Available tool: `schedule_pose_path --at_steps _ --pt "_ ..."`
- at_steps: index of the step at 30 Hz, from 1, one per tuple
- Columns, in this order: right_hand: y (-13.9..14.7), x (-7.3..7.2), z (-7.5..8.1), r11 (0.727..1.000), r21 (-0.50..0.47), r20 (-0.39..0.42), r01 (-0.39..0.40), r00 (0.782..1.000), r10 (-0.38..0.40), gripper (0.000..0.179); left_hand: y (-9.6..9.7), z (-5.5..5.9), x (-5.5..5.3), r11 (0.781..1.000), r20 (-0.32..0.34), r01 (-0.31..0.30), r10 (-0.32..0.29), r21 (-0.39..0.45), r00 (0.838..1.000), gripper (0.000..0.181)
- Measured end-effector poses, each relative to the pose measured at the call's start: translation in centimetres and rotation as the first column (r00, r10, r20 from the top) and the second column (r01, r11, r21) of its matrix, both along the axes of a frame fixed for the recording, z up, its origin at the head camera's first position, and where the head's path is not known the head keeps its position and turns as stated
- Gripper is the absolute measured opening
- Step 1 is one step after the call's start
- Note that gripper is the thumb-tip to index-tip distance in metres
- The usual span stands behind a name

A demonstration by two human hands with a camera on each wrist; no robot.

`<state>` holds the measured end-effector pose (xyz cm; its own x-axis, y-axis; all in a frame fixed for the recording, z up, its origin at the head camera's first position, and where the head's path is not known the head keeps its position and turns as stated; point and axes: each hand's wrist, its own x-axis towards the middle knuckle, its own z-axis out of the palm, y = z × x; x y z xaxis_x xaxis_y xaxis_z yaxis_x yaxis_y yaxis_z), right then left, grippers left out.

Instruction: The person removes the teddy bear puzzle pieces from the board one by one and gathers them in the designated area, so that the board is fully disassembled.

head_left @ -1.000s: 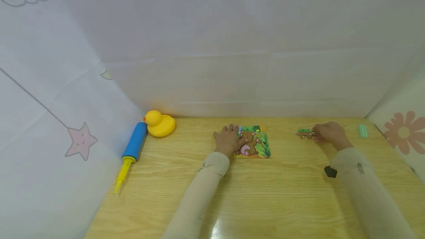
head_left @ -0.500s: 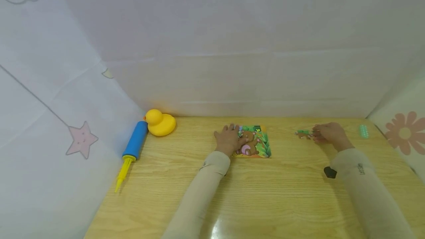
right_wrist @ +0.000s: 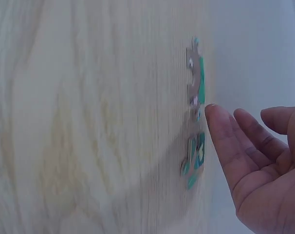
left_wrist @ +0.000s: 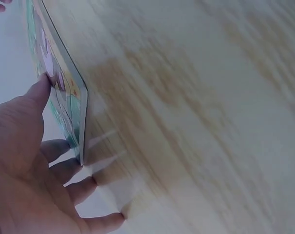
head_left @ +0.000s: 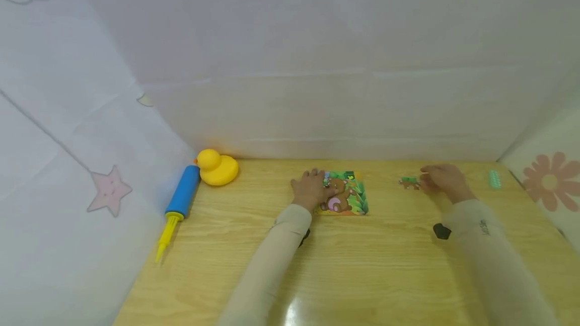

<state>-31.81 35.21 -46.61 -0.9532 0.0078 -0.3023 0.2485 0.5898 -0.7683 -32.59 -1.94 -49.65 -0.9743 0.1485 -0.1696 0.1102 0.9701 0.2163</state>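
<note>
In the head view my left hand (head_left: 311, 191) rests with spread fingers on the left part of a jigsaw puzzle board (head_left: 358, 200) with a brown bear picture. The left wrist view shows the thumb on the board's face (left_wrist: 52, 68) and several fingertips at its edge and on the table. My right hand (head_left: 446, 181) is by a loose brown-and-green puzzle piece (head_left: 410, 183). In the right wrist view its fingers are loosely bent and hold nothing, beside that piece (right_wrist: 196, 78) and a second, green puzzle piece (right_wrist: 193, 158). The head view hides the second piece behind the hand.
A yellow rubber duck (head_left: 218, 167) and a blue-and-yellow hand pump (head_left: 183, 195) stand at the table's left edge. A small light-green bumpy thing (head_left: 495, 179) lies at the far right. Behind is a pale cloth wall (head_left: 317, 104). The table (head_left: 353, 270) is wooden.
My right hand has shifted slightly to the left over the loose pieces, its fingertips now apart from them. The left hand stays on the board.
</note>
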Motion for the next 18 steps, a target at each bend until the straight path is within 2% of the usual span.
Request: schedule_pose_path --at_steps 5,12,18 --pt "-2.6 -0.9 -0.1 0.994 -0.11 -0.015 0.005 1.0 -0.007 0.06 -0.1 0.1 -0.2 0.999 -0.017 -0.016 0.017 0.036 1.0 0.084" --pt "-7.9 -2.3 -0.1 0.985 -0.173 -0.002 0.022 1.0 -0.023 0.054 -1.4 0.2 -0.1 1.0 -0.075 0.013 -0.014 -0.014 0.997 0.088" --pt "-11.5 -3.5 -0.3 0.968 -0.252 -0.019 -0.014 1.0 0.01 0.049 -3.3 0.4 -0.1 0.999 -0.058 0.039 -0.041 -0.025 0.997 0.084"
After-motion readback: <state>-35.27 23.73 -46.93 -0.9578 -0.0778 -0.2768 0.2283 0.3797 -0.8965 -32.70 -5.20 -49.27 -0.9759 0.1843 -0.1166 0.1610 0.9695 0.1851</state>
